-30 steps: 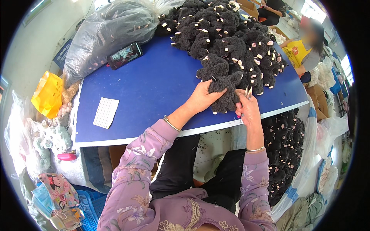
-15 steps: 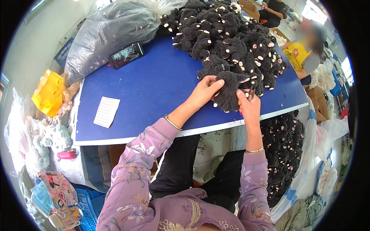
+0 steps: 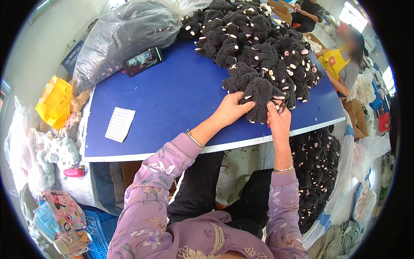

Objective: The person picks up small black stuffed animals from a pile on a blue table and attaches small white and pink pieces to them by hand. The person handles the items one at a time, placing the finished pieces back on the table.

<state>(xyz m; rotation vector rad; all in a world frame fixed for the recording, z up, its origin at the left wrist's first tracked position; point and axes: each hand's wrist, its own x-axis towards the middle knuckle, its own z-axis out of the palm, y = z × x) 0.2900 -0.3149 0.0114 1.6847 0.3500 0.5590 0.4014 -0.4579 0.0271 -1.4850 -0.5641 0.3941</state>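
Above the near edge of the blue table point(image 3: 172, 99), a black plush toy point(image 3: 260, 97) with curly pile and small pale tips is between my two hands. My left hand point(image 3: 233, 108) grips its left side, thumb laid across the front. My right hand point(image 3: 278, 121) pinches its lower right side. A slim dark tool, perhaps small scissors, sticks out by the right fingers; its kind cannot be made out. A small pink bit shows under that hand. Directly behind the held toy rises a heap of similar black plush toys point(image 3: 241, 30).
On the table lie a phone point(image 3: 142, 61) and a white printed sheet point(image 3: 120, 124). A big clear plastic bag point(image 3: 125, 36) stands at the back left, a yellow bag point(image 3: 54, 102) left of the table. More black toys point(image 3: 317, 172) fill a sack below right. A co-worker point(image 3: 345, 64) sits right.
The held plush toy has turned and shifted slightly right and up in my hands. Both hands keep their grip. The co-worker's arm at the right has come down and forward.
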